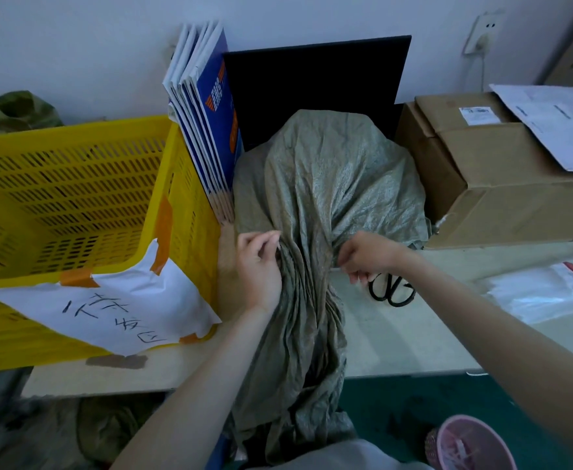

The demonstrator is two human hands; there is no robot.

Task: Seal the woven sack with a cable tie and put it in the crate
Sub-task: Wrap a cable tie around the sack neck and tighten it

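Observation:
A grey-green woven sack (325, 184) lies full on the table, its loose mouth gathered into folds that hang over the front edge toward me. My left hand (259, 269) presses the left side of the gathered neck, fingers curled on the fabric. My right hand (368, 257) pinches the neck from the right. I cannot make out a cable tie in either hand. The yellow slatted crate (74, 184) stands to the left of the sack, with a handwritten paper sheet taped over its near rim.
Black-handled scissors (393, 291) lie just beyond my right wrist. Cardboard boxes (495, 174) sit right of the sack, blue-and-white folders (210, 130) and a black panel (315, 86) behind it. Clear plastic bags (546, 290) lie far right; a pink basket (471, 446) stands on the floor.

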